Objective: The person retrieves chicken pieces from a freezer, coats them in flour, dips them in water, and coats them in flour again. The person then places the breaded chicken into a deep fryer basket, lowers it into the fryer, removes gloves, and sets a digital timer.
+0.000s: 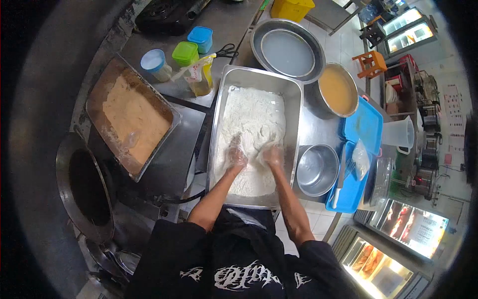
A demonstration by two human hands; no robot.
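The white flour [255, 112] is lying in a deep metal tray [293, 119], directly before the person. The left hand [237, 156] is resting in this flour, and the right hand [272, 155] is resting there too, a little apart from it. The flour is covering the fingers of both hands, so I cannot tell if they are spread or pinching something. At the left, a second tray [174, 118] is holding a tan powder [134, 117]. Near the far left corner, a bag of yellow liquid [200, 79] is standing. At the right, a steel pot [318, 171] is standing beside a blue tray [347, 199], where a knife [340, 179] is lying.
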